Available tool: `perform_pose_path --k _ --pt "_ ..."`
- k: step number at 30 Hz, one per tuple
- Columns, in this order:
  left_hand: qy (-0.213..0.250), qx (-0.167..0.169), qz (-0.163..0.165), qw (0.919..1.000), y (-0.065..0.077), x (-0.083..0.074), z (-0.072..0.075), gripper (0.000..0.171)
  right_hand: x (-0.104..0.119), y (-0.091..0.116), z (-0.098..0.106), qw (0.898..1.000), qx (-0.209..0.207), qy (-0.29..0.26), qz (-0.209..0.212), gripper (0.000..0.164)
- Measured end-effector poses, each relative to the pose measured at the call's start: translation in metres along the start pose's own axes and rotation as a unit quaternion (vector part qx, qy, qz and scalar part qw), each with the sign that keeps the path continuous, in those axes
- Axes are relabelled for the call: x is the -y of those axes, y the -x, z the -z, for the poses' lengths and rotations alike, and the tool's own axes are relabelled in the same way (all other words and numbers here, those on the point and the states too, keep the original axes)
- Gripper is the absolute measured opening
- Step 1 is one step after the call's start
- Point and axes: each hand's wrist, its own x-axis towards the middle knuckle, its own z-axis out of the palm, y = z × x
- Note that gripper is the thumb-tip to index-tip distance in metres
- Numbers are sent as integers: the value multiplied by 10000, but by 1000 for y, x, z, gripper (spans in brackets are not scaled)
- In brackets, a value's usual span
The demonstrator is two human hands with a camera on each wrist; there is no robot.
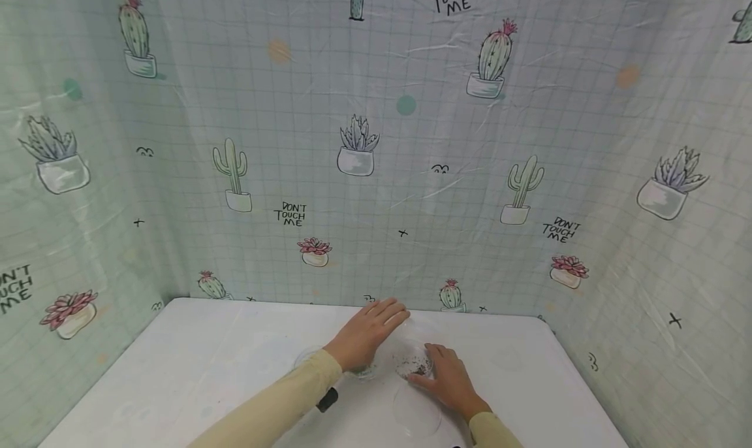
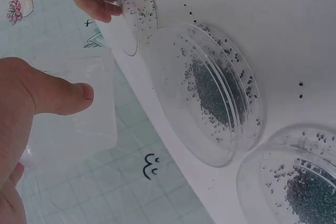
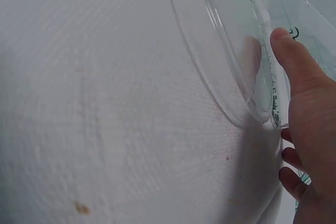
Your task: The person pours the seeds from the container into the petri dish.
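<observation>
My left hand (image 1: 365, 336) holds a translucent plastic container (image 2: 94, 124), its thumb lying across the near wall. What the container holds cannot be made out. To the right, my right hand (image 1: 451, 377) grips a clear petri dish (image 1: 413, 364) by its rim, thumb in front and fingers behind. Small dark granules (image 1: 420, 370) lie scattered in that dish. In the left wrist view, a second petri dish (image 2: 210, 156) holds a dark heap of granules, and a third dish (image 2: 247, 182) with a similar heap stands beside it.
A clear round lid or dish (image 1: 417, 412) lies on the white table (image 1: 235, 350) in front of my right hand. A few loose granules (image 2: 301, 89) are on the tabletop. Behind the table hangs a cactus-print curtain (image 1: 405, 174).
</observation>
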Motion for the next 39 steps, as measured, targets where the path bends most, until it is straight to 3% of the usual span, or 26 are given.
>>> perform_pose_path --k 9,30,39 --pt "-50 -122 226 9997 7 6 5 69 0 1 0 10000 -61 58 34 85" --pt "161 -32 822 9965 30 23 17 82 3 3 0 9999 -169 6 23 84" --pt "343 -167 956 9947 37 29 22 86 3 3 -1 9999 -147 17 -30 85"
